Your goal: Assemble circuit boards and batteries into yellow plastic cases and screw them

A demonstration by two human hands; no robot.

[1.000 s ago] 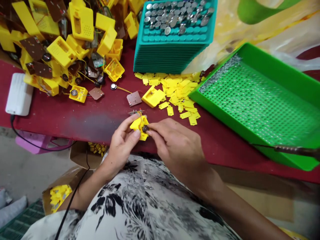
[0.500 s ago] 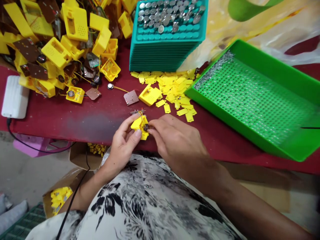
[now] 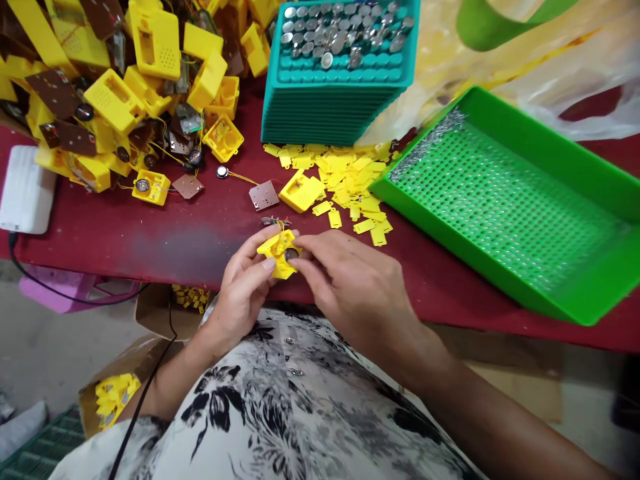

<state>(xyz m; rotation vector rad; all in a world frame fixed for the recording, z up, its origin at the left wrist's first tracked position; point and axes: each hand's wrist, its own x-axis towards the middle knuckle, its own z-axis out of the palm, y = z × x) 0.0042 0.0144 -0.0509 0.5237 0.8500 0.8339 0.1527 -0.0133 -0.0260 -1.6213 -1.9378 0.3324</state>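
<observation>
Two hands, fingers curled, yellow case between

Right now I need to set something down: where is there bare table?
Bare red table shows between the white box and the left hand, and between the right hand and the green tray. Crowded: upper left, under yellow cases, and before the teal trays, under yellow tabs.
</observation>
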